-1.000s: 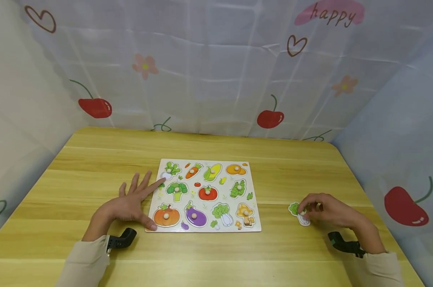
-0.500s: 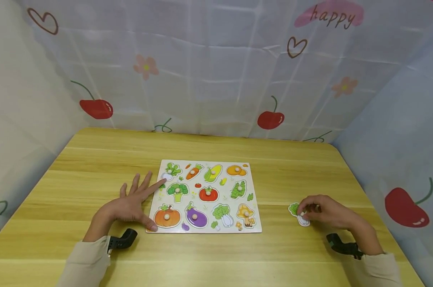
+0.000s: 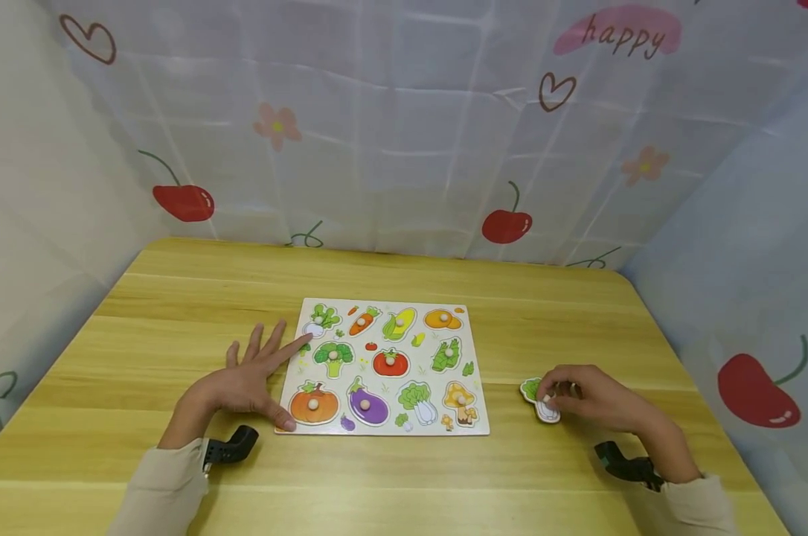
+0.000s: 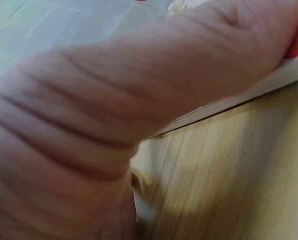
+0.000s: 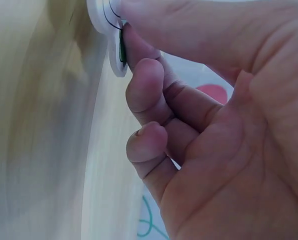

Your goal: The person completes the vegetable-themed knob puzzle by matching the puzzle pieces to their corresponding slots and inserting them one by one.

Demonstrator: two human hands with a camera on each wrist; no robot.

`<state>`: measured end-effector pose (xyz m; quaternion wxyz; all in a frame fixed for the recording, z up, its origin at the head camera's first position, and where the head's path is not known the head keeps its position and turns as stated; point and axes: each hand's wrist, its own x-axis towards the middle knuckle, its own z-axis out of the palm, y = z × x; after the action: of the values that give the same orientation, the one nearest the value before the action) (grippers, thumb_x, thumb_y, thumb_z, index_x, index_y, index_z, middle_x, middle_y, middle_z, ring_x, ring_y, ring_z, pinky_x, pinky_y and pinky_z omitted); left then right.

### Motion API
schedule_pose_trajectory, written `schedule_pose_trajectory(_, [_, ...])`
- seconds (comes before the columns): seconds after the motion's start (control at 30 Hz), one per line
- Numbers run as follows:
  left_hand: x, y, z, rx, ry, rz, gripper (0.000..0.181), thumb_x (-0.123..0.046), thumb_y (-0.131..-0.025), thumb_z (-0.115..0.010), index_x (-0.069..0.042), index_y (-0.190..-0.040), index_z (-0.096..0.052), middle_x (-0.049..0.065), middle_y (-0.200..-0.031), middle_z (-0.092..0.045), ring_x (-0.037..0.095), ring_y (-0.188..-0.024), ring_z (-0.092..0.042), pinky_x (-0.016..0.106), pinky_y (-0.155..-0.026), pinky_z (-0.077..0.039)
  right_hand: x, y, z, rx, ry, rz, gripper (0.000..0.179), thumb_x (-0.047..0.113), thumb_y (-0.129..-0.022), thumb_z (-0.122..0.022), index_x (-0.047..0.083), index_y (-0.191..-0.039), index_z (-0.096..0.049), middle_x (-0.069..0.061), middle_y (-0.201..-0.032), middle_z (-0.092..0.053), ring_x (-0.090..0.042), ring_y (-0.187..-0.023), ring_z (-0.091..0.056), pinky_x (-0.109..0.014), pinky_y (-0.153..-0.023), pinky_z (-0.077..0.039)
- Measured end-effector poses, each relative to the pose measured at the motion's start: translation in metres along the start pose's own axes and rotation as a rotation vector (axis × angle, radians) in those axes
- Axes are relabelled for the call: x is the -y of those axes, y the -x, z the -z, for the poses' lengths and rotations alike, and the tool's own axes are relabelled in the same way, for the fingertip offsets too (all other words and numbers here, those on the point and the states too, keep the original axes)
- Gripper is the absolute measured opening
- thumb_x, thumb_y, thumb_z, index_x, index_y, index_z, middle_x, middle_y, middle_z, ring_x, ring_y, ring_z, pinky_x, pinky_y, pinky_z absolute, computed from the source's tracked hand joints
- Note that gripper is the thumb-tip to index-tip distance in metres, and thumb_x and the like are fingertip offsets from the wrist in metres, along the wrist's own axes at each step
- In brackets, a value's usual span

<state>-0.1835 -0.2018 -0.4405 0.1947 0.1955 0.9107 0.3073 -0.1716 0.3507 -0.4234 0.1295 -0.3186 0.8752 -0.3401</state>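
Observation:
My right hand (image 3: 588,398) pinches a cabbage puzzle piece (image 3: 547,411) with green leaves and a white stalk, at the board's right. In the right wrist view thumb and index finger meet at the white piece (image 5: 98,17), and the other fingers are curled; its knob is hidden. On the table lies a white vegetable puzzle board (image 3: 414,376). Its cabbage picture (image 3: 417,402) in the bottom row has no knob. My left hand (image 3: 239,383) spreads its fingers at the board's left side, thumb on the near corner and index finger by the radish piece (image 3: 320,320).
Knobbed pieces such as the pumpkin (image 3: 313,404), eggplant (image 3: 367,404), tomato (image 3: 390,362) and mushroom (image 3: 460,402) sit in the board. The wooden table (image 3: 404,476) meets a printed curtain (image 3: 377,149) at the back and sides.
My right hand has moved a little left toward the board, carrying the cabbage piece. The left hand stays on the board. The head view has shifted slightly.

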Motion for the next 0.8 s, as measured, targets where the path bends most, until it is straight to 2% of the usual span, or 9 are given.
schedule_pose_trajectory(0.2, [0.001, 0.001, 0.001, -0.004, -0.007, -0.002, 0.13, -0.052, -0.058, -0.093, -0.019, -0.16, -0.019, 0.029, -0.164, 0.015, 0.057, -0.144, 0.026, 0.078, -0.103, 0.02, 0.007, -0.013, -0.011, -0.018, 0.028, 0.022, 0.019, 0.0, -0.093, -0.067, 0.017, -0.102, -0.069, 0.007, -0.092, -0.066, -0.006, -0.076, -0.055, -0.024, -0.061, -0.048])
schedule_pose_trajectory(0.5, [-0.001, 0.0, 0.0, -0.001, 0.006, -0.011, 0.13, -0.051, -0.059, -0.093, -0.018, -0.16, -0.019, 0.029, -0.164, 0.015, 0.056, -0.143, 0.028, 0.078, -0.103, 0.021, 0.022, -0.034, -0.024, 0.011, 0.091, 0.026, 0.01, 0.009, -0.096, -0.067, 0.017, -0.102, -0.07, 0.005, -0.093, -0.067, -0.004, -0.076, -0.054, -0.023, -0.065, -0.049])
schedule_pose_trajectory(0.8, [0.001, 0.0, 0.0, -0.002, 0.011, -0.011, 0.13, -0.051, -0.059, -0.093, -0.018, -0.16, -0.019, 0.028, -0.164, 0.016, 0.055, -0.143, 0.029, 0.077, -0.103, 0.021, 0.042, -0.067, -0.035, 0.002, 0.144, 0.046, 0.014, 0.012, -0.095, -0.068, 0.021, -0.105, -0.071, 0.01, -0.098, -0.066, -0.003, -0.078, -0.052, -0.022, -0.069, -0.048])
